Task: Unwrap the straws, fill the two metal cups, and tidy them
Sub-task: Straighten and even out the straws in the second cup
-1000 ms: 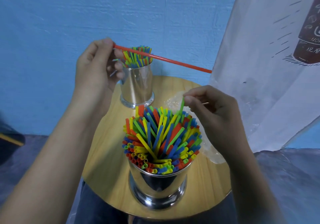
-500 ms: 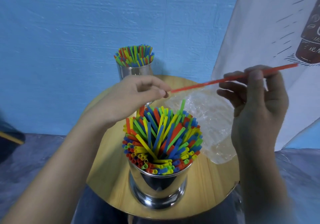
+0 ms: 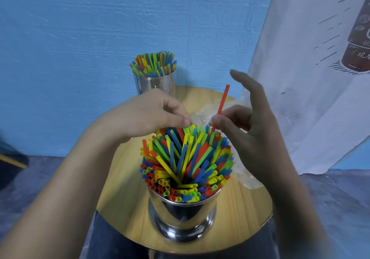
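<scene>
Two metal cups stand on the round wooden table [image 3: 128, 188] — the near cup [image 3: 183, 214] is crammed with coloured straws [image 3: 186, 158], and the far cup [image 3: 155, 84] at the back edge is likewise full. The right hand [image 3: 252, 138] pinches a red straw [image 3: 222, 104] between thumb and forefinger, other fingers spread. The straw stands almost upright, its lower end among the near bundle's far side. The left hand [image 3: 144, 116] curls there too, fingertips touching straw tops — whether it pinches one I cannot tell. Clear plastic wrapping [image 3: 246, 178] lies crumpled just right of the near cup.
</scene>
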### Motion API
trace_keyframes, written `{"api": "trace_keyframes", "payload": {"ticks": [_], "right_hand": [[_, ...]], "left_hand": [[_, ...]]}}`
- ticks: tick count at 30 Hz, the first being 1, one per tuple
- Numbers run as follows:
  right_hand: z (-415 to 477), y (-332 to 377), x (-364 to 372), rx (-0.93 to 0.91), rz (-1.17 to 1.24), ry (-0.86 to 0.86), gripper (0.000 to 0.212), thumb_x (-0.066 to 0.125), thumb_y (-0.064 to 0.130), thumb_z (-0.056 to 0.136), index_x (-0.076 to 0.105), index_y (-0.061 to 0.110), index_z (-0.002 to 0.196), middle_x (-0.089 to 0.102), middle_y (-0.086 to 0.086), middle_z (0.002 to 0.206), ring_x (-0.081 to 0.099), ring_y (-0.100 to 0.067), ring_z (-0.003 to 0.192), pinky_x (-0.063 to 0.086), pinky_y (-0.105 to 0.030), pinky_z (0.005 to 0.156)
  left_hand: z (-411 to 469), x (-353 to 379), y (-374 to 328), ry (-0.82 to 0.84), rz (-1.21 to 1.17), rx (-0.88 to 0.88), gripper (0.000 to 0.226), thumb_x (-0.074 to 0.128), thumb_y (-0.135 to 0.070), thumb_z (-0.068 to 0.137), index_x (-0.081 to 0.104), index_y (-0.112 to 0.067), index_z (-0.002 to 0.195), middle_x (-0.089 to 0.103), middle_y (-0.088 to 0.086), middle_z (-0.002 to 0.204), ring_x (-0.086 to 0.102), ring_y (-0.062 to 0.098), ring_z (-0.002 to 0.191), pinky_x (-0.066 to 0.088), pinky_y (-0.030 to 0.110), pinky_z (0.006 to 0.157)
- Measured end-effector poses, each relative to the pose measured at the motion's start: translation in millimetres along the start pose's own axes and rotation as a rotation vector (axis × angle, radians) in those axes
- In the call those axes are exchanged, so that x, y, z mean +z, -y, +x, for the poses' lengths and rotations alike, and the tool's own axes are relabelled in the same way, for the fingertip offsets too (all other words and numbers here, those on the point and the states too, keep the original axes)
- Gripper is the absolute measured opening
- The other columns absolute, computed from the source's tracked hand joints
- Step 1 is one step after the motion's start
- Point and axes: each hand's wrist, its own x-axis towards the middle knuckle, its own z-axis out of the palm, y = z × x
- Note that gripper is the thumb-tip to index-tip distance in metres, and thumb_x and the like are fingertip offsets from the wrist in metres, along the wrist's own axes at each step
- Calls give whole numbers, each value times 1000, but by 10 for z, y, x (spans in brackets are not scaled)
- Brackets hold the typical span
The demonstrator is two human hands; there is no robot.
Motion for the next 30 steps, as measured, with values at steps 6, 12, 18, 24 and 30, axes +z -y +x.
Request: {"api": "trace_keyframes", "payload": {"ticks": [6, 12, 18, 24, 30], "right_hand": [[22, -101, -50, 33, -174, 127, 17, 57, 34, 100, 73, 41, 102, 73, 19, 96, 70, -9, 96, 59, -38, 78], [18, -78, -107, 89, -45, 124, 30, 50, 51, 100, 74, 37, 111, 75, 22, 104, 71, -7, 100, 58, -32, 79], [10, -87, -121, 163, -33, 186, 42, 49, 63, 92, 73, 35, 111, 74, 22, 105, 70, -5, 104, 60, -35, 86], [28, -98, -99, 191, 0, 269, 33, 53, 47, 99, 71, 29, 119, 75, 14, 108, 71, -13, 104, 61, -46, 86], [47, -81, -75, 198, 78, 270, 23, 53, 18, 106, 73, 26, 114, 77, 11, 103, 72, -14, 101, 61, -42, 88]], "left_hand": [[-20, 18, 7, -31, 34, -3, 9, 76, -30, 90, 79, -29, 82, 77, -4, 84, 73, 29, 91, 57, 57, 90], [-22, -10, 38, -121, 190, -37, 14, 73, -34, 92, 73, -31, 79, 73, -10, 79, 70, 17, 77, 57, 38, 74], [-122, -81, 49, -94, 242, -125, 6, 63, -29, 93, 68, -33, 92, 69, -12, 94, 72, 22, 74, 62, 36, 55], [-140, -51, 35, 100, 93, -57, 19, 77, -42, 85, 74, -39, 103, 74, -17, 101, 73, 3, 88, 61, 34, 82], [-68, 98, 74, -5, -75, 20, 7, 71, -22, 95, 77, -25, 94, 77, -5, 90, 75, 13, 83, 57, 33, 74]]}}
